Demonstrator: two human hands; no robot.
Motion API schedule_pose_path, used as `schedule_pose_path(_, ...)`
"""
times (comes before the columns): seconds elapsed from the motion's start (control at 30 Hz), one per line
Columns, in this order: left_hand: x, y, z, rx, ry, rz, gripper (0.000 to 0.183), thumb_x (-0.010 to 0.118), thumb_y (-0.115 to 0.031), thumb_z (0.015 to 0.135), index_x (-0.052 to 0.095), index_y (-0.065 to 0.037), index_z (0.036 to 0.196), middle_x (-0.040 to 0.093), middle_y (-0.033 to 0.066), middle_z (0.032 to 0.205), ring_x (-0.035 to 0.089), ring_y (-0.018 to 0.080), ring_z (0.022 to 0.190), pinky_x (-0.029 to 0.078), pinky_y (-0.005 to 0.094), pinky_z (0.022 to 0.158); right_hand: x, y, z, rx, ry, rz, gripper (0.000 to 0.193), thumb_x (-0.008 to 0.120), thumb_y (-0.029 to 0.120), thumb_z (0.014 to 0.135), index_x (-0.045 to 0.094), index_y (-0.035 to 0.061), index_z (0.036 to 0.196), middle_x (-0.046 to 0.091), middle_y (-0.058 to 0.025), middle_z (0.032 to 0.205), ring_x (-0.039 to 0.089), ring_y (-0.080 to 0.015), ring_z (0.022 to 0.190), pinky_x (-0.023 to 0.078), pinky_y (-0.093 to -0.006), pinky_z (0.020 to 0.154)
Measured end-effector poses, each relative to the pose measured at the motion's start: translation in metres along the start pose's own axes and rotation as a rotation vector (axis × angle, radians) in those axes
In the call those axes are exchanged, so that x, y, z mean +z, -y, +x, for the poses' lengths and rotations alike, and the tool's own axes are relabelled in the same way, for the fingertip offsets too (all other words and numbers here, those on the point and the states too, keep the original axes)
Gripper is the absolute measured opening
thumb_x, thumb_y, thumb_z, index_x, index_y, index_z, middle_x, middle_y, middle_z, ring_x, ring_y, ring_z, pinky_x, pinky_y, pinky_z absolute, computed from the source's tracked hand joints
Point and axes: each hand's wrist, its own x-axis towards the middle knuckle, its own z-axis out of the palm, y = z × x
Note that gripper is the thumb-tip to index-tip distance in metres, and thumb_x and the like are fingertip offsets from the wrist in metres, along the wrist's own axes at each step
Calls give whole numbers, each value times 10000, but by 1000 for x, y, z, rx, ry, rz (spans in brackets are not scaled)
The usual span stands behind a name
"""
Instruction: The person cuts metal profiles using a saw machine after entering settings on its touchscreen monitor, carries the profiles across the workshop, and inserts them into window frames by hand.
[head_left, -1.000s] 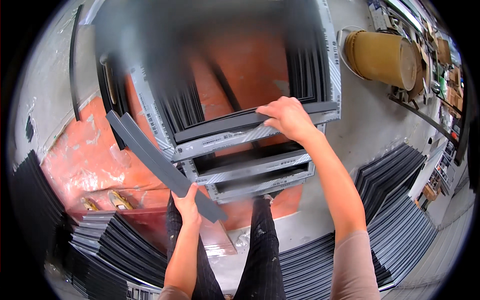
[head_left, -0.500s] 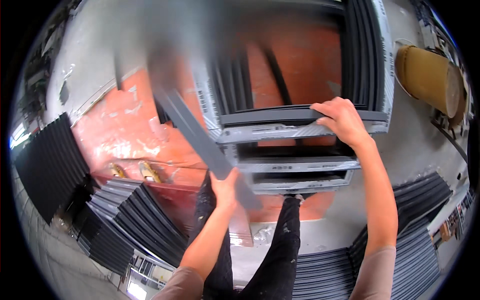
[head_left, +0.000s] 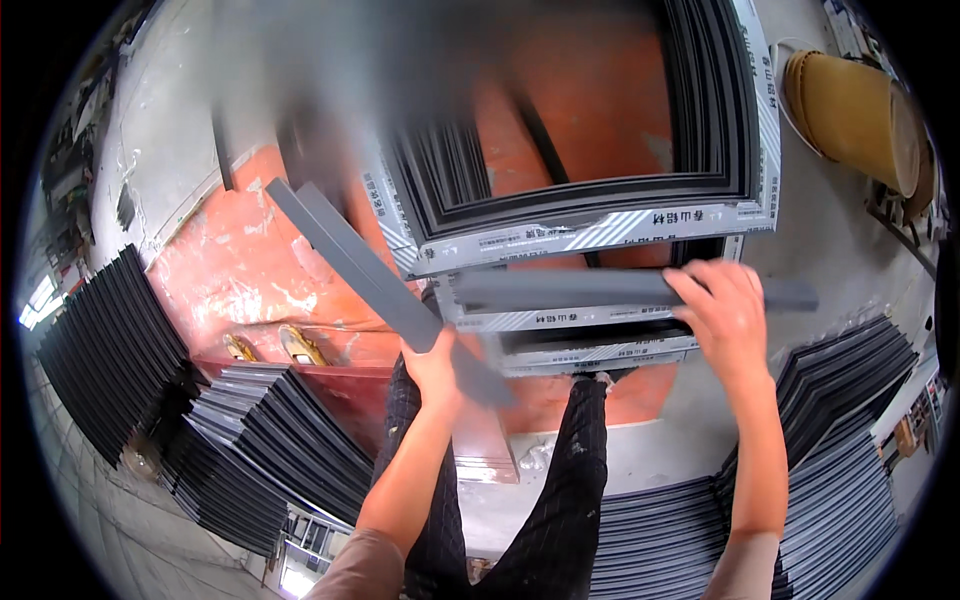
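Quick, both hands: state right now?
Left hand: closed, holding slanted grey strips.
Right hand: closed around another grey strip, roughly level in view.

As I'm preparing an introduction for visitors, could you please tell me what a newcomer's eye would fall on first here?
Probably the left hand, just below centre, holding slanting grey profiling, and the right hand, right of centre, with a grey strip nearly level across the stacked frames. After that, perhaps, the orange floor covering at left, vivid against the pale floor, and the tan bucket at upper right.
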Motion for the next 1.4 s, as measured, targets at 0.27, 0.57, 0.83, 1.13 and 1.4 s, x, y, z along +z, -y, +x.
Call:
schedule_pose_path(0.27, 0, 21, 0, -4, -30, 54, 324, 698, 12, 824, 492, -71, 1060, 578, 42, 884, 610, 159, 778, 506, 309, 690, 95, -37, -57, 91, 156, -21, 405, 784, 131, 659, 678, 148, 1050, 639, -45, 942, 574, -262, 964, 438, -421, 876)
schedule_pose_path(0.57, -8, 46, 4, 92, -7, 75, 603, 733, 36, 775, 451, -89, 1293, 578, 48, 911, 612, 175, 764, 506, 319, 673, 160, -39, -52, 140, 378, 19, 289, 725, 226, 781, 685, 191, 1065, 652, -84, 877, 597, -290, 942, 435, -444, 880)
schedule_pose_path(0.83, -5, 28, -3, 6, 52, 40, 314, 696, 26, 828, 517, -52, 1075, 591, 48, 898, 624, 181, 775, 513, 309, 671, 183, -35, -62, 110, 188, 103, 200, 722, 238, 761, 686, 194, 952, 625, -43, 827, 574, -250, 911, 416, -414, 876)
schedule_pose_path(1.13, 6, 26, -9, -11, 66, -6, 340, 681, 42, 822, 515, -63, 1100, 582, 48, 911, 623, 177, 786, 532, 302, 707, 186, -38, -73, 129, 34, 130, 244, 732, 176, 705, 676, 173, 943, 596, -40, 795, 567, -254, 885, 434, -389, 885)
schedule_pose_path(1.4, 16, 19, -9, -27, 44, -31, 361, 667, 56, 820, 510, -74, 1119, 580, 50, 932, 614, 177, 776, 535, 298, 710, 187, -37, -72, 125, 70, 114, 174, 638, 132, 743, 683, 169, 907, 594, -39, 808, 553, -237, 913, 419, -372, 895)
